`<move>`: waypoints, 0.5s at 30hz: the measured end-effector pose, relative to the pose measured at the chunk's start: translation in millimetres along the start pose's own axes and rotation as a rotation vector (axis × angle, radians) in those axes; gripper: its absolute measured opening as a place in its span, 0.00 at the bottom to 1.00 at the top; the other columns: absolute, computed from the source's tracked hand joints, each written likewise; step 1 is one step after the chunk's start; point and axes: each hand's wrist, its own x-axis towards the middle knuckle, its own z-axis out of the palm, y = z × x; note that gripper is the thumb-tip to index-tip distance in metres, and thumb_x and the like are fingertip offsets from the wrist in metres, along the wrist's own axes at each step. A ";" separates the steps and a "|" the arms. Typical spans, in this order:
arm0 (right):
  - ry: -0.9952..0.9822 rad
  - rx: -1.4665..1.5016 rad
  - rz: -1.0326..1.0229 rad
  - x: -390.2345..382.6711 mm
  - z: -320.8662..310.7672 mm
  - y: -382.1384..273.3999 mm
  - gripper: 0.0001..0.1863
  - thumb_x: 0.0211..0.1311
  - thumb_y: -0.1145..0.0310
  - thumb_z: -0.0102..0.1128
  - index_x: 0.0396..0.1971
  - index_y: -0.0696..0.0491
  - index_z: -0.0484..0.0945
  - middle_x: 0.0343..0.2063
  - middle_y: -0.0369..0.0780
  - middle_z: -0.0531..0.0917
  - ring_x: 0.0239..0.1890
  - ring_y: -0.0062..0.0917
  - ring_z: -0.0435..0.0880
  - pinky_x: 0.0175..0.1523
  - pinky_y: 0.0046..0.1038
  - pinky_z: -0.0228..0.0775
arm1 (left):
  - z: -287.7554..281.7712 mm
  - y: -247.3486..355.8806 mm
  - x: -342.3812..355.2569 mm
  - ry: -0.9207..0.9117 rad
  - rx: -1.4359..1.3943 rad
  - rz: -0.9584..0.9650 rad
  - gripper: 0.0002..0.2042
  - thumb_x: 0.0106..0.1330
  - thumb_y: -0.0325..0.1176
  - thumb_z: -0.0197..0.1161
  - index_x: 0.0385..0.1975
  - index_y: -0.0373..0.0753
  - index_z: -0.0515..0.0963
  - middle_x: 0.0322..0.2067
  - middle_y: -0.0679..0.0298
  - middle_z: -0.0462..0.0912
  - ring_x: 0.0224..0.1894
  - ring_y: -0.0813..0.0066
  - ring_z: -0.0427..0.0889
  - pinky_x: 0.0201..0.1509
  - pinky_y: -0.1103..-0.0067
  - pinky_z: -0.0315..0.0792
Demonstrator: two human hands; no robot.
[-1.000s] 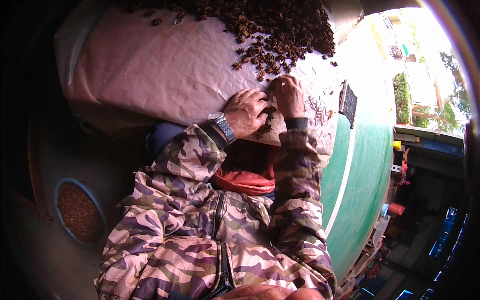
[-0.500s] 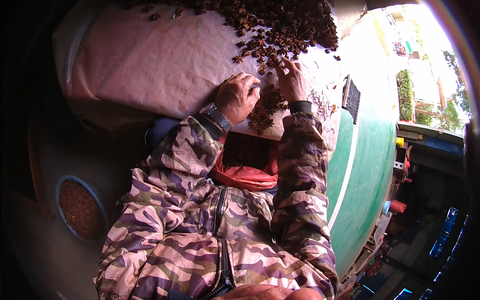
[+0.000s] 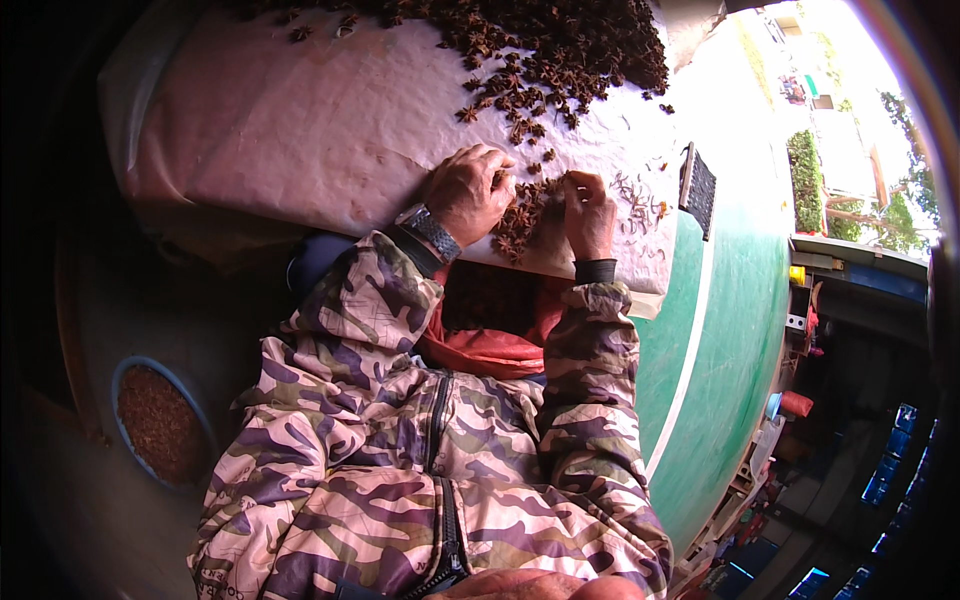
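Observation:
A big heap of dark star anise (image 3: 590, 50) lies at the far side of the pale sheet (image 3: 290, 130). Close to me, between my hands, is a smaller cluster of star anise (image 3: 515, 225) by the sheet's near edge. My left hand (image 3: 470, 195), with a watch on the wrist, is curled closed at the cluster's left; a dark bit shows by its fingertips, too small to name. At the cluster's right, my right hand (image 3: 588, 212) has its fingers bent in a pinch, and what they hold is hidden. A red bag (image 3: 485, 350) gapes below the edge, dark inside.
Thin stems (image 3: 640, 205) are scattered right of my right hand. Further right, a dark textured pad (image 3: 700, 190) rests by the green surface with a white line (image 3: 690, 370). A blue-rimmed tub (image 3: 165, 420) of brown bits stands low at the left.
My right hand has drawn back toward me from the edge of the big heap to the small cluster. My left hand has barely shifted.

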 end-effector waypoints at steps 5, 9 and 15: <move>-0.039 -0.043 0.136 -11.9 -10.5 15.5 0.05 0.59 0.69 0.69 0.35 0.51 0.83 0.24 0.45 0.87 0.28 0.38 0.88 0.38 0.37 0.77 | 2.4 -0.2 -0.1 0.000 0.001 0.014 0.08 0.65 0.31 0.65 0.42 0.37 0.81 0.42 0.55 0.85 0.47 0.55 0.84 0.55 0.67 0.77; -0.056 -0.119 0.228 -9.5 -17.9 9.8 0.08 0.61 0.69 0.68 0.39 0.52 0.83 0.27 0.44 0.86 0.27 0.36 0.86 0.38 0.36 0.77 | -0.2 0.3 -0.3 -0.007 0.007 0.009 0.08 0.65 0.31 0.65 0.42 0.37 0.81 0.42 0.55 0.85 0.47 0.55 0.84 0.54 0.67 0.77; -0.083 -0.128 0.056 -4.9 -13.1 -12.4 0.15 0.68 0.61 0.67 0.48 0.52 0.83 0.40 0.46 0.84 0.34 0.37 0.86 0.41 0.38 0.78 | 0.6 3.5 -0.6 -0.012 0.016 0.013 0.08 0.65 0.30 0.65 0.42 0.37 0.81 0.43 0.54 0.84 0.48 0.53 0.83 0.54 0.66 0.77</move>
